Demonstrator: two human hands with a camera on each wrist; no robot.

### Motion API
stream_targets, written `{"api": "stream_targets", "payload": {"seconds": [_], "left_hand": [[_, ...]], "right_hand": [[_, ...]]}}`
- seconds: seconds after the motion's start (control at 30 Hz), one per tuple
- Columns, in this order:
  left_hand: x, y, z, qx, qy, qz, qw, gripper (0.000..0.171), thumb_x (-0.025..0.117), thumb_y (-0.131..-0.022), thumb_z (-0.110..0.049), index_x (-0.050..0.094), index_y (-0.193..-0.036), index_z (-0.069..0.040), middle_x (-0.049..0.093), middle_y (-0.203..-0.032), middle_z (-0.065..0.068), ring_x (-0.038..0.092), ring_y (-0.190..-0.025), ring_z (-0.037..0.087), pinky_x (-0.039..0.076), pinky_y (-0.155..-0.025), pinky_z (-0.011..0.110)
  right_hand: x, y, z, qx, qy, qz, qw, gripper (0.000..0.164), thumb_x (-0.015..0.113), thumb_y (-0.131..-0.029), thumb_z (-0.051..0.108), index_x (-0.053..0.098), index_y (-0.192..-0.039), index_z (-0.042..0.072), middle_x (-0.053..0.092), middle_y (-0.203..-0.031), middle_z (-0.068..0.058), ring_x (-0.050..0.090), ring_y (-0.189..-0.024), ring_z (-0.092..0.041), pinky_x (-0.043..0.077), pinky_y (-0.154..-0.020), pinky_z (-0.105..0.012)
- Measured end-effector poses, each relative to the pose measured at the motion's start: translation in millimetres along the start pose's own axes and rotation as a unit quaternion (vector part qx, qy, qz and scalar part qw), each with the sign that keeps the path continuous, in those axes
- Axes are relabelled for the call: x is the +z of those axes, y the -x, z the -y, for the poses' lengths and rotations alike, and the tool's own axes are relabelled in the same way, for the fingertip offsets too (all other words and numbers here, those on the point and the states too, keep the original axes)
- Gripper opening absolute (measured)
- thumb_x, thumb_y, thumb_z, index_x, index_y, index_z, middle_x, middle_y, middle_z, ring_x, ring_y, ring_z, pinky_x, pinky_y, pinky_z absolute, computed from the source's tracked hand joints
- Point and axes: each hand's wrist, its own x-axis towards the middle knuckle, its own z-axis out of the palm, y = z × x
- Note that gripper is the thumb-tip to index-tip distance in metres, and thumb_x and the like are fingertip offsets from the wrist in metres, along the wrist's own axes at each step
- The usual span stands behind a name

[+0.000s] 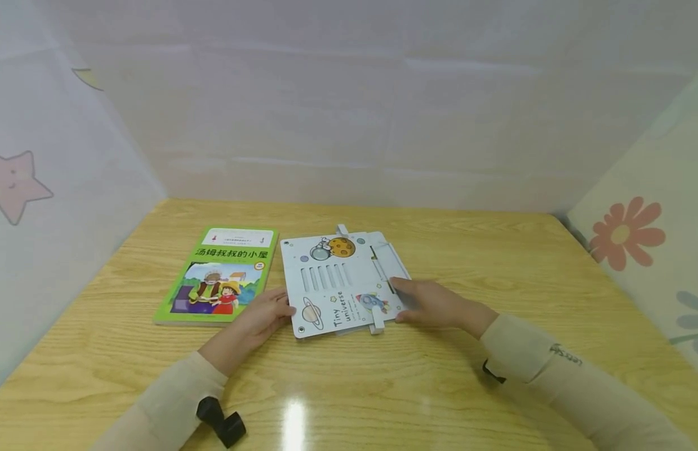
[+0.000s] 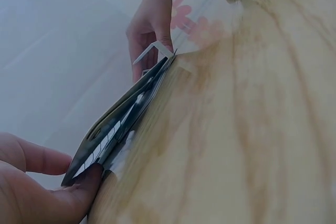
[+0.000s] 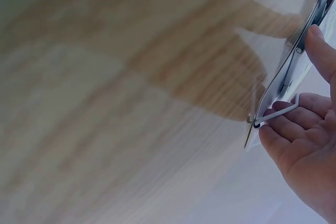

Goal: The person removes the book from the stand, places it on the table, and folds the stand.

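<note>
A flat white book stand [image 1: 357, 279], printed with planets, a rocket and the words "Tiny universe", is held between my two hands over the table. My left hand [image 1: 262, 316] pinches its left edge near the saturn picture, with thumb and finger on opposite faces in the left wrist view. At the right edge, my right hand [image 1: 430, 302] grips the stand. In the right wrist view, its thumb lies on one side and its curled fingers are by a bent white wire piece [image 3: 283, 113]. White page clips jut from the far and near edges, the near clip [image 1: 377, 322] beside the rocket.
A green-bordered book [image 1: 216, 275] with an illustrated cover lies to the left of the stand. The wood-grain table [image 1: 337, 394] runs back to a pale cloth wall [image 1: 349, 125], with patterned cloth sides at left and right. A black strap [image 1: 219, 419] hangs at the left sleeve.
</note>
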Motion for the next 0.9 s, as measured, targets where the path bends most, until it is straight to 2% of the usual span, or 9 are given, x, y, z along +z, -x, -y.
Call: {"api": "stream_targets", "payload": {"seconds": [0.17,0.4,0.67,0.9], "left_hand": [[1.0,-5.1,-2.4,-0.011,0.0,-0.004,0.9999,0.051,0.04,-0.077,0.015,0.027,-0.127,0.013,0.032,-0.13,0.025,0.035,-0.115,0.033,0.033,-0.093,0.036],[1.3,-12.7,-7.7,-0.026,0.011,-0.014,0.9995,0.053,0.039,-0.076,0.017,0.027,-0.128,0.012,0.031,-0.13,0.023,0.034,-0.116,0.033,0.033,-0.092,0.036],[-0.1,-21.5,-10.6,-0.027,-0.006,-0.019,0.9994,0.05,0.036,-0.078,0.016,0.028,-0.127,0.013,0.035,-0.127,0.025,0.037,-0.113,0.033,0.036,-0.09,0.034],[-0.4,-27.8,-12.1,-0.024,0.002,-0.008,0.9997,0.051,0.033,-0.078,0.018,0.022,-0.128,0.015,0.029,-0.13,0.026,0.032,-0.117,0.033,0.033,-0.093,0.035]], "right_hand": [[-0.4,-1.4,-0.1,-0.004,0.007,0.002,1.0,0.069,0.061,-0.079,0.034,0.035,-0.127,-0.008,0.039,-0.127,-0.02,0.039,-0.113,-0.03,0.032,-0.093,-0.039],[-0.8,-3.0,6.7,0.021,0.01,0.023,0.999,0.067,0.058,-0.081,0.033,0.033,-0.127,-0.009,0.037,-0.128,-0.02,0.036,-0.116,-0.029,0.031,-0.094,-0.039],[-0.6,-2.8,15.4,0.045,0.035,0.037,0.998,0.065,0.055,-0.083,0.033,0.033,-0.127,-0.009,0.034,-0.129,-0.023,0.032,-0.118,-0.031,0.027,-0.096,-0.04],[0.4,-1.3,22.0,0.053,0.057,0.029,0.997,0.065,0.057,-0.082,0.033,0.035,-0.125,-0.012,0.036,-0.126,-0.026,0.034,-0.116,-0.034,0.029,-0.095,-0.041]]}}
